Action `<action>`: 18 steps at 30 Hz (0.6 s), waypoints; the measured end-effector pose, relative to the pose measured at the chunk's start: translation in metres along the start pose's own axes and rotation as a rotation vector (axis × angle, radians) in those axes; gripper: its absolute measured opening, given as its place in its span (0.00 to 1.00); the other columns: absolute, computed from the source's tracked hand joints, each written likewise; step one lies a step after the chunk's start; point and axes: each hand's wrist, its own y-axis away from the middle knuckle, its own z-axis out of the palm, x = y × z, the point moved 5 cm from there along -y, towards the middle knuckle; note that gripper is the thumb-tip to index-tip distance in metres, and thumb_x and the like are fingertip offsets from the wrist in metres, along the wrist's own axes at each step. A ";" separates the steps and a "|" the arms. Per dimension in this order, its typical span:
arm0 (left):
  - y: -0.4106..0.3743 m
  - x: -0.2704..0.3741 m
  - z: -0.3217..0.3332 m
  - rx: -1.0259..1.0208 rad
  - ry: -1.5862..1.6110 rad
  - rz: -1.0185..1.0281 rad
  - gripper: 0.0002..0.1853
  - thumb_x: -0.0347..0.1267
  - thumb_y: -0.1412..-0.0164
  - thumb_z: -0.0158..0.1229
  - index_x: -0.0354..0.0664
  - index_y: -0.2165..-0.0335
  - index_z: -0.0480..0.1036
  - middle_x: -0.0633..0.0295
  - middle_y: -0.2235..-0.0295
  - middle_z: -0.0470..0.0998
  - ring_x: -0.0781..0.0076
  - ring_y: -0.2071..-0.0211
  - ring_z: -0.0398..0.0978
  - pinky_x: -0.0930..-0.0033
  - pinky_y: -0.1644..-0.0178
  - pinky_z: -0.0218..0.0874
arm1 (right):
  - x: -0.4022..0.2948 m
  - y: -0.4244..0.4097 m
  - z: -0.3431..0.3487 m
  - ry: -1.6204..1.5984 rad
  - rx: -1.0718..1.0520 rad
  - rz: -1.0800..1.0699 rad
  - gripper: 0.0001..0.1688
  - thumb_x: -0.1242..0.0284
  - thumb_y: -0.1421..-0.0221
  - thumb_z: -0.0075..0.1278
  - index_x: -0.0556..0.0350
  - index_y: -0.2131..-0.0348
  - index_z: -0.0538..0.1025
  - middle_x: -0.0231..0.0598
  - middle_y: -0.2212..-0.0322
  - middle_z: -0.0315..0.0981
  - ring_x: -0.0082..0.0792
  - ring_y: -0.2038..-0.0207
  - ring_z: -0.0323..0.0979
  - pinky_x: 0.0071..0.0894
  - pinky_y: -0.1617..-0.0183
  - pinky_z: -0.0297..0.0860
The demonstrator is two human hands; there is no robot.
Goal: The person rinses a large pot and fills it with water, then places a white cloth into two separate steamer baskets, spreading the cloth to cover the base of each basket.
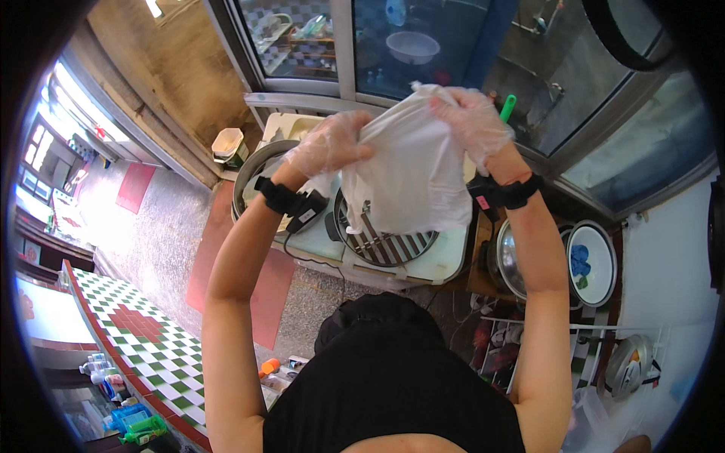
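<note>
A white cloth (416, 164) hangs stretched between my two hands, its upper edge bunched at the right. My left hand (340, 139), in a clear plastic glove, grips its left side. My right hand (473, 119), gloved the same way, pinches its upper right corner. Below the cloth lies a round slatted rack (391, 249) with a dark rim, partly covered by the cloth. Beneath my left forearm stands a large round metal pan (241, 195); its contents are mostly hidden. Both wrists wear black straps with small devices.
The rack and pan rest on a white worktop (436, 269) before a metal-framed window (345, 51). A green handle (508, 107) rises beyond my right hand. At the right stand a metal bowl (506, 263) and a white basin (600, 269) holding blue items. A plastic tub (228, 144) sits at left.
</note>
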 end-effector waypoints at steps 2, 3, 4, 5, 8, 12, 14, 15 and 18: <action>0.005 -0.015 -0.004 0.042 0.025 -0.183 0.17 0.36 0.52 0.62 0.38 0.63 0.76 0.51 0.69 0.81 0.58 0.65 0.79 0.61 0.58 0.69 | 0.009 -0.001 -0.020 -0.250 0.089 0.065 0.16 0.63 0.38 0.57 0.56 0.57 0.80 0.26 0.67 0.76 0.19 0.66 0.70 0.22 0.60 0.69; 0.011 -0.024 -0.008 0.064 0.036 -0.281 0.17 0.36 0.52 0.62 0.39 0.63 0.77 0.50 0.69 0.81 0.56 0.65 0.80 0.60 0.58 0.69 | 0.013 -0.001 -0.028 -0.378 0.127 0.098 0.16 0.63 0.38 0.57 0.56 0.57 0.80 0.27 0.67 0.77 0.20 0.65 0.71 0.22 0.59 0.69; 0.011 -0.033 -0.015 0.106 -0.036 -0.288 0.16 0.35 0.51 0.60 0.41 0.62 0.77 0.48 0.68 0.81 0.52 0.65 0.80 0.59 0.57 0.70 | 0.011 0.001 -0.035 -0.404 0.144 0.108 0.18 0.63 0.38 0.57 0.57 0.55 0.79 0.30 0.64 0.78 0.22 0.64 0.73 0.24 0.58 0.71; 0.011 -0.037 -0.019 0.105 -0.135 -0.306 0.15 0.34 0.50 0.60 0.41 0.62 0.78 0.48 0.68 0.81 0.52 0.64 0.80 0.59 0.57 0.70 | 0.012 0.002 -0.040 -0.402 0.148 0.112 0.18 0.63 0.38 0.57 0.57 0.55 0.79 0.30 0.65 0.78 0.22 0.64 0.73 0.24 0.58 0.71; 0.010 -0.024 -0.029 0.093 -0.317 -0.310 0.12 0.33 0.49 0.59 0.42 0.65 0.79 0.46 0.68 0.82 0.50 0.63 0.80 0.58 0.58 0.70 | 0.017 0.005 -0.056 -0.425 0.207 0.114 0.19 0.62 0.37 0.57 0.58 0.54 0.79 0.30 0.64 0.78 0.23 0.64 0.73 0.24 0.58 0.71; 0.014 -0.029 -0.050 0.117 -0.024 -0.248 0.13 0.35 0.44 0.58 0.39 0.63 0.80 0.52 0.74 0.80 0.62 0.71 0.79 0.62 0.62 0.69 | 0.009 0.016 -0.076 -0.451 0.332 0.078 0.20 0.61 0.37 0.56 0.59 0.54 0.78 0.31 0.64 0.78 0.24 0.64 0.74 0.23 0.57 0.70; 0.013 -0.028 -0.059 0.136 -0.085 -0.218 0.11 0.33 0.40 0.56 0.37 0.63 0.79 0.61 0.75 0.78 0.73 0.73 0.75 0.68 0.65 0.68 | 0.017 0.018 -0.084 -0.388 0.278 0.139 0.21 0.60 0.36 0.55 0.59 0.54 0.78 0.30 0.63 0.78 0.23 0.64 0.72 0.23 0.56 0.69; 0.013 -0.027 -0.063 0.146 -0.113 -0.204 0.11 0.32 0.38 0.56 0.36 0.63 0.78 0.66 0.76 0.76 0.79 0.74 0.73 0.71 0.67 0.67 | 0.014 0.022 -0.083 -0.361 0.302 0.140 0.22 0.59 0.36 0.55 0.59 0.54 0.78 0.30 0.64 0.78 0.23 0.64 0.72 0.23 0.57 0.69; 0.009 -0.024 -0.065 0.207 -0.145 -0.180 0.11 0.32 0.37 0.55 0.36 0.62 0.77 0.66 0.74 0.77 0.80 0.71 0.72 0.72 0.63 0.66 | 0.009 0.032 -0.084 -0.317 0.365 0.151 0.22 0.59 0.37 0.55 0.59 0.54 0.78 0.29 0.64 0.77 0.21 0.64 0.71 0.23 0.57 0.68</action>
